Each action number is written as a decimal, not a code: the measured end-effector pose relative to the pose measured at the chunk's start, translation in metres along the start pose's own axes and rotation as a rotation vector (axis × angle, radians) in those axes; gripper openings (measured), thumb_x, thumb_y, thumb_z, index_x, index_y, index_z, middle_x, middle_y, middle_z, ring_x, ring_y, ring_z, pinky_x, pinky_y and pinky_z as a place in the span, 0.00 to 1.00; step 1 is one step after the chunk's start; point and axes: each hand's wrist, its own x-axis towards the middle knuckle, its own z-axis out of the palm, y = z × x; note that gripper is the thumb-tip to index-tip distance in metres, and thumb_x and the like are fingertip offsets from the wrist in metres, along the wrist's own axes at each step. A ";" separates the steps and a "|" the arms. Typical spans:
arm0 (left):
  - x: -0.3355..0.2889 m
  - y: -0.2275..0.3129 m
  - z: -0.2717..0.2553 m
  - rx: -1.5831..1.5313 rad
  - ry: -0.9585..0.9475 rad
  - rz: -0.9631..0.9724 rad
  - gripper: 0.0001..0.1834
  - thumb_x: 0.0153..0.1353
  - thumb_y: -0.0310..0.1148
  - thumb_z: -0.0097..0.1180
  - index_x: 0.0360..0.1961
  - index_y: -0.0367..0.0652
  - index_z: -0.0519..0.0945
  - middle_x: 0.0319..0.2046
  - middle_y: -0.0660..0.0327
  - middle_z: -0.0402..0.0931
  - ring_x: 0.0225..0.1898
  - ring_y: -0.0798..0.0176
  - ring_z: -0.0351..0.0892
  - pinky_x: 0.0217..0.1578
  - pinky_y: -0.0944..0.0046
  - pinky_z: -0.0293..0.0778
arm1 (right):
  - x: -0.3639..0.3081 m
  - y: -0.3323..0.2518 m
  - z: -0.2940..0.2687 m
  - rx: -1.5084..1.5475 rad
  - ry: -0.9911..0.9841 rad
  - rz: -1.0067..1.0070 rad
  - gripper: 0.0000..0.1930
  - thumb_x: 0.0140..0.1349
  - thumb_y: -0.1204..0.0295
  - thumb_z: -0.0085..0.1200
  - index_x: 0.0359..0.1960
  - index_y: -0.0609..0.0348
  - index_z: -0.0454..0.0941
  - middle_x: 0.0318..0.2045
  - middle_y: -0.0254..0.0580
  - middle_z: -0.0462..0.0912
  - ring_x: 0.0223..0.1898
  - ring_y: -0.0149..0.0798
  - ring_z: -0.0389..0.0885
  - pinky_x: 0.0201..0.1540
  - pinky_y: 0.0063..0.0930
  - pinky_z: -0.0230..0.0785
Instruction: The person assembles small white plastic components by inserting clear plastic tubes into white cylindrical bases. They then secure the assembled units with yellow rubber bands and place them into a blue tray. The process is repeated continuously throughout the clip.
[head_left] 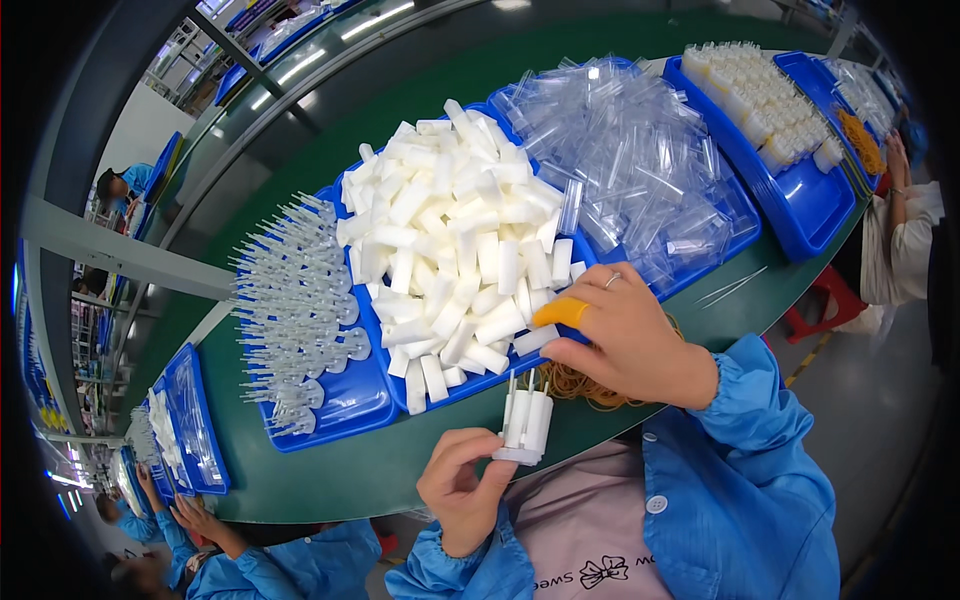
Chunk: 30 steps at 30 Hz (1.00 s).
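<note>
Near the table's front edge, my left hand (465, 487) pinches the round clear base of a pronged plastic holder (518, 455). Several white foam cylinders (528, 418) stand upright on its prongs, and some thin prong tips show above them. Just above it, my right hand (645, 345) grips a loose white foam piece (536, 340) between thumb and index finger; a yellow finger cot (561, 312) covers that index finger. The piece is apart from the holder. Behind it a blue tray (398, 385) is heaped with the same foam pieces.
Pronged bases (295, 300) fill a tray on the left. Clear plastic tubes (630, 150) overfill one behind my right hand. Brown rubber bands (590, 388) lie under that hand. Far right, a tray holds filled holders (765, 100). Co-workers' hands (205, 520) show left and right.
</note>
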 end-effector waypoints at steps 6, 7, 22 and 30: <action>0.004 0.000 -0.005 -0.013 0.003 0.017 0.10 0.53 0.19 0.60 0.38 0.32 0.79 0.38 0.55 0.73 0.38 0.65 0.73 0.38 0.70 0.70 | -0.006 0.010 0.030 -0.185 0.010 -0.040 0.13 0.52 0.63 0.59 0.33 0.59 0.78 0.31 0.39 0.77 0.41 0.42 0.72 0.46 0.37 0.59; 0.005 0.000 -0.005 -0.016 0.006 0.009 0.09 0.54 0.19 0.60 0.38 0.32 0.79 0.38 0.56 0.73 0.39 0.66 0.73 0.38 0.70 0.70 | -0.005 0.012 0.029 -0.148 -0.015 -0.031 0.14 0.51 0.63 0.59 0.34 0.59 0.78 0.31 0.39 0.77 0.42 0.42 0.72 0.47 0.37 0.59; 0.002 0.009 -0.004 0.099 -0.125 0.004 0.08 0.50 0.17 0.62 0.33 0.35 0.83 0.34 0.56 0.77 0.34 0.66 0.75 0.33 0.71 0.70 | -0.004 0.012 -0.005 0.666 -0.063 0.298 0.12 0.55 0.81 0.54 0.42 0.62 0.75 0.33 0.34 0.75 0.40 0.27 0.75 0.42 0.23 0.67; 0.004 0.009 -0.004 0.031 -0.184 0.068 0.08 0.48 0.18 0.63 0.33 0.35 0.83 0.32 0.56 0.77 0.33 0.65 0.75 0.32 0.70 0.69 | -0.013 0.017 -0.005 1.004 -0.112 0.236 0.10 0.58 0.81 0.54 0.42 0.65 0.75 0.41 0.37 0.74 0.42 0.28 0.75 0.46 0.21 0.70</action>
